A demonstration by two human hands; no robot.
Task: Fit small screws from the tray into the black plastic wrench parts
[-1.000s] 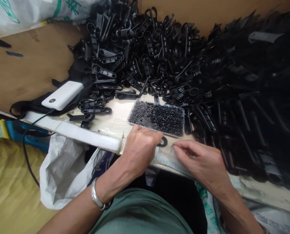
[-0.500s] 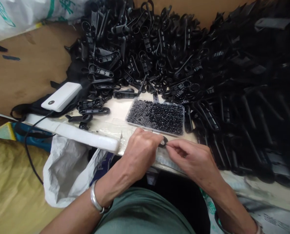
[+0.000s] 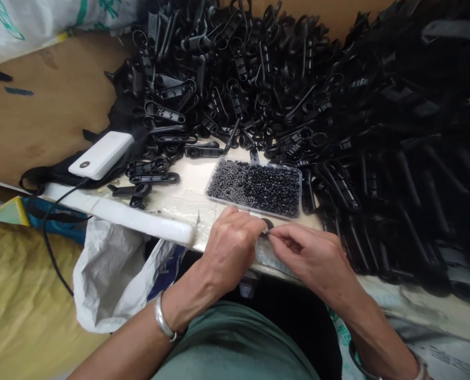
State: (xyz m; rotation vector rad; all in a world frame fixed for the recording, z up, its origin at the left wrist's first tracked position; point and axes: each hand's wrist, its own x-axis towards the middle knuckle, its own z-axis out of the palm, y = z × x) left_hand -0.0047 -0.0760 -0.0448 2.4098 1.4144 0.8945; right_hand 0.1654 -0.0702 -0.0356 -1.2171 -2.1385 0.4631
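Note:
My left hand (image 3: pixel 232 240) is closed around a black plastic part (image 3: pixel 267 226) whose ring-shaped end shows past the fingers; the rest of it is hidden in the hand. Thumb and fingertips of my right hand (image 3: pixel 312 253) pinch together right at that ring. Whatever they may hold is too small or too covered to make out. Just beyond both hands lies a clear plastic box (image 3: pixel 254 188), holding many tiny pieces, greyish metal ones on its left and black ones on its right.
A large heap of black plastic parts (image 3: pixel 235 79) covers the back and right of the table. Several more lie at the left, by a white power bank (image 3: pixel 101 155) with a cable. White foam (image 3: pixel 140 219) lines the front edge, above a white bag (image 3: pixel 106 277).
Both hands stay at the same spot with the black part between them. The ring end appears slightly turned. The whole view has shifted a little.

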